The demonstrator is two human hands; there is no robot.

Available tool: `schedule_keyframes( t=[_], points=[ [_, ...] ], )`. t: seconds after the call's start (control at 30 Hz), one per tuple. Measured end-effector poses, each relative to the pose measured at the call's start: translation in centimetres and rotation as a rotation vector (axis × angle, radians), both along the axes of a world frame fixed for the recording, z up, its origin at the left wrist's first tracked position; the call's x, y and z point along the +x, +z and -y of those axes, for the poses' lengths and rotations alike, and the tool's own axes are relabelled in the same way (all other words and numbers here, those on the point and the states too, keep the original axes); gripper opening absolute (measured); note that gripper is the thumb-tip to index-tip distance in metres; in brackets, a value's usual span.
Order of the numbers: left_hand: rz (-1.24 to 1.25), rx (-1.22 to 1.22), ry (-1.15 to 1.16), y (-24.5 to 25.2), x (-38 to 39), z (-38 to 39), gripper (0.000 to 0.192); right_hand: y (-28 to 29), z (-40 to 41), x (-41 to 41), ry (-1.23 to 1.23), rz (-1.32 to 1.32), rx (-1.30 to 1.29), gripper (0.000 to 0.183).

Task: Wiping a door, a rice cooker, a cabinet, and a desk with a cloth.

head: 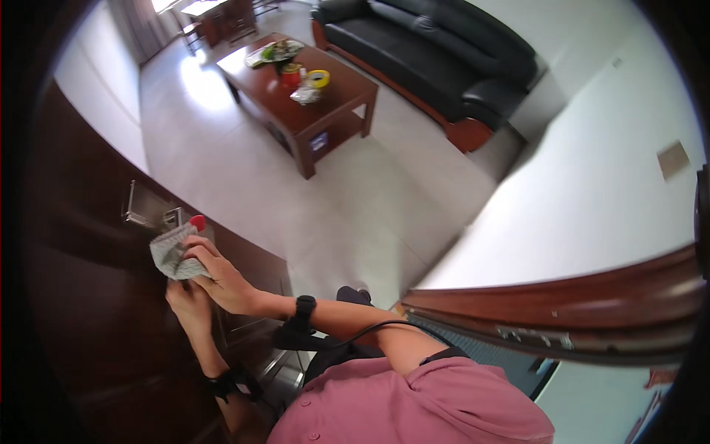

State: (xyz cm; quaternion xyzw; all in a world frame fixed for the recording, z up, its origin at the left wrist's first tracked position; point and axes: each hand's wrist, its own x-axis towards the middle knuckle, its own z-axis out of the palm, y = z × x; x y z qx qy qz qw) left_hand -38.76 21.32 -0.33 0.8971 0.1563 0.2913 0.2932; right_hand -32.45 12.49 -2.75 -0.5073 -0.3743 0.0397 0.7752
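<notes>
My right hand [227, 282] is closed on a grey-white cloth [169, 256], held against the dark wooden door [100, 288] at the left. Just below it, my left hand [191, 311] has its fingertips at the cloth's lower edge; whether they grip the cloth or a part of the door is hidden. A metal lock fitting [173, 217] shows above the cloth, beside a shiny rectangular metal plate [145, 206]. A small red piece [197, 223] sticks out at the cloth's top edge. Each wrist wears a black strap.
A wooden coffee table [333, 111] bears a roll of yellow tape [318, 78], a red container [291, 75] and crumpled wrapping. Behind it stands a black leather sofa [410, 61]. At the right are a white wall and a wooden door frame [554, 305] with a metal strike plate [535, 337].
</notes>
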Motion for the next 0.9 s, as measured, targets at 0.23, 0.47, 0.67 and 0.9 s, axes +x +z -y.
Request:
schedule_keyframes(
  t=[0.23, 0.47, 0.67, 0.9],
  points=[
    [-0.375, 0.401, 0.308, -0.1, 4.7, 1.3, 0.027, -12.8, 14.9, -3.8, -0.287, -0.636, -0.338, 0.023],
    [-0.356, 0.561, 0.429, -1.6, 4.2, -0.4, 0.030, -19.1, 30.4, -11.5, -0.506, -1.089, -0.169, 0.028],
    [-0.206, 0.743, 0.368, -2.7, 5.1, 1.0, 0.032, -18.6, 38.7, -18.9, -0.555, -1.128, -0.024, 0.033],
    [-0.211, 0.623, 0.157, 0.2, 4.4, 2.7, 0.028, -10.2, 45.0, -28.6, -0.657, -1.148, -0.172, 0.032]
  ],
)
